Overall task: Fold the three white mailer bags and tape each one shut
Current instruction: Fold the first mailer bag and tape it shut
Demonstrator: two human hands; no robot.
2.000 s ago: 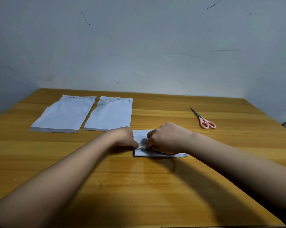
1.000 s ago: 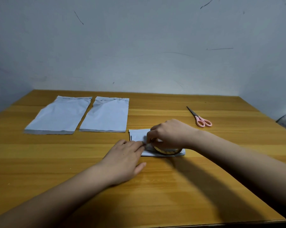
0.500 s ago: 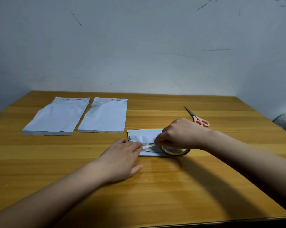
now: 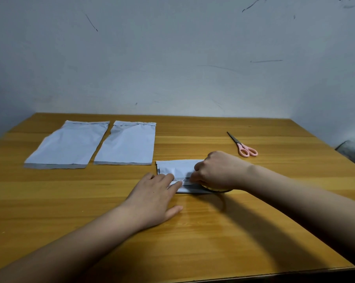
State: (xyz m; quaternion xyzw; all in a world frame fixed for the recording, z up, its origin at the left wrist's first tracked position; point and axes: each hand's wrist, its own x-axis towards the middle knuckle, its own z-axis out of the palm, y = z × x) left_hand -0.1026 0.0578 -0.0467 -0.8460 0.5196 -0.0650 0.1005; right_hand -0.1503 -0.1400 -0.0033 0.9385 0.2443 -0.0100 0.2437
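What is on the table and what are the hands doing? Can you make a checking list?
Surface: wooden table, bare wood near the front.
Job's things: folded mailer bag under both hands; two flat mailer bags side by side, unfolded; tape roll mostly hidden.
Clutter: pink-handled scissors, closed.
Grippers: left hand presses the tape end flat; right hand grips the roll.
Cables: nothing seen.
Surroundings: scuffed grey wall.

Wall (image 4: 172, 58): pale grey-white plaster, scuffed, with thin dark scratches and marks, meeting a side wall in a shadowed corner at right. Worktop (image 4: 193, 231): wood, warm yellow-orange grain running side to side, glossy, set against the wall. Light: from above, soft shadows falling toward the near edge.
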